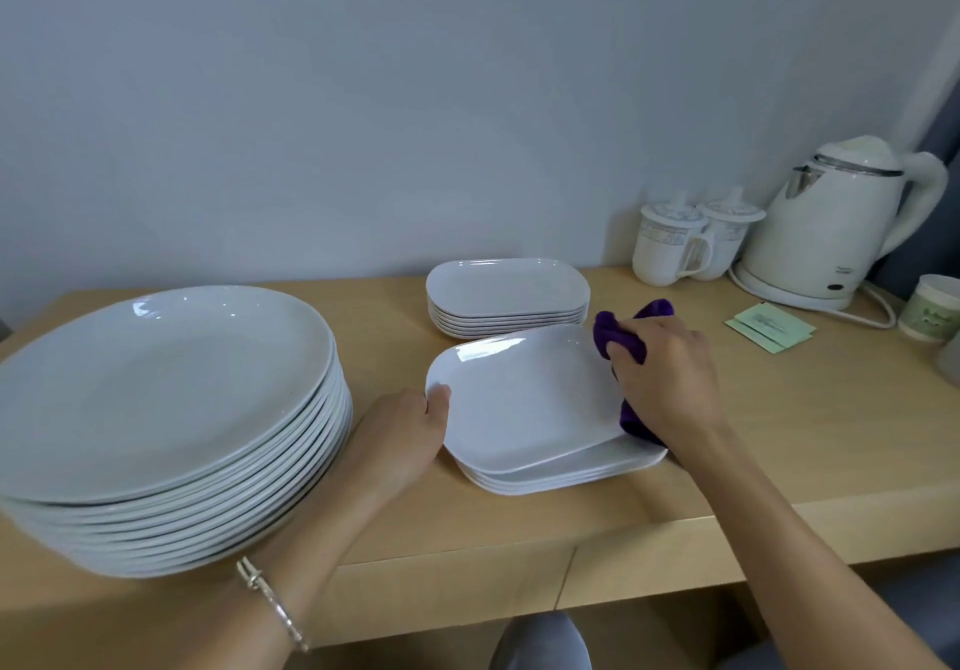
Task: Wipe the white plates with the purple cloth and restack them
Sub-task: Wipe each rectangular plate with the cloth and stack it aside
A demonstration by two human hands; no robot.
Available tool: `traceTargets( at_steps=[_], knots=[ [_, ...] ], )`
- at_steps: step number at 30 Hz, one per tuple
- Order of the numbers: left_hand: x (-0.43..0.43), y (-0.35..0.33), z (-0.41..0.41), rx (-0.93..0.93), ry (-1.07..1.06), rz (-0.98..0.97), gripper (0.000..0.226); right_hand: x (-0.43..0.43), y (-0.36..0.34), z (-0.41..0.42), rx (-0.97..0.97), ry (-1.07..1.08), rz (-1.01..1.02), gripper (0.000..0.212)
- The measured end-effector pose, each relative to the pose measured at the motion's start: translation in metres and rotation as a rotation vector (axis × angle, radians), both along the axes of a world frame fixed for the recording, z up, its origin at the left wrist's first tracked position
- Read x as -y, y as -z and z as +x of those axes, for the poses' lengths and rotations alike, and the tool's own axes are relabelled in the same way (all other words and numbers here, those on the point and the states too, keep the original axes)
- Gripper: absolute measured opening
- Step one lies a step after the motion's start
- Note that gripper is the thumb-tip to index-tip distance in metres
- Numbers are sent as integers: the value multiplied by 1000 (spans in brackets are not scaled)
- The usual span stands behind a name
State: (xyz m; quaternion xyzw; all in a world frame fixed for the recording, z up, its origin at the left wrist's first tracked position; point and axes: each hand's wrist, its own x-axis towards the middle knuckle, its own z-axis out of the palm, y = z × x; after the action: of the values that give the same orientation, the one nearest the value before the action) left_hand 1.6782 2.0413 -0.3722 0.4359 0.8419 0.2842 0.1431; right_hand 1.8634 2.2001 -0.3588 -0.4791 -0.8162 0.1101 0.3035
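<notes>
A white rectangular plate [524, 399] is tilted above a short stack of like plates [571, 474] near the table's front edge. My left hand [400, 435] grips the tilted plate's left rim. My right hand [670, 378] presses a bunched purple cloth [615, 334] against the plate's right edge; part of the cloth hangs below my palm. Behind them stands a second stack of rectangular white plates [506, 295]. A tall stack of large round white plates [166, 399] fills the left of the table.
On the wooden table [779, 435], at the back right, stand two lidded mugs [670, 243], a white electric kettle [831, 222] with its cord, and green packets [769, 326]. A cup [930, 306] sits at the right edge. The wall is close behind.
</notes>
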Motion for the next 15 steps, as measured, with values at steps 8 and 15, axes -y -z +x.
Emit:
traceTargets(
  at_steps=[8, 15],
  knots=[
    [-11, -14, 1, -27, -180, 188, 56, 24, 3, -16, -74, -146, -115, 20],
    [-42, -24, -5, 198, -305, 502, 27, 22, 9, -15, -24, -134, -170, 32]
  ],
)
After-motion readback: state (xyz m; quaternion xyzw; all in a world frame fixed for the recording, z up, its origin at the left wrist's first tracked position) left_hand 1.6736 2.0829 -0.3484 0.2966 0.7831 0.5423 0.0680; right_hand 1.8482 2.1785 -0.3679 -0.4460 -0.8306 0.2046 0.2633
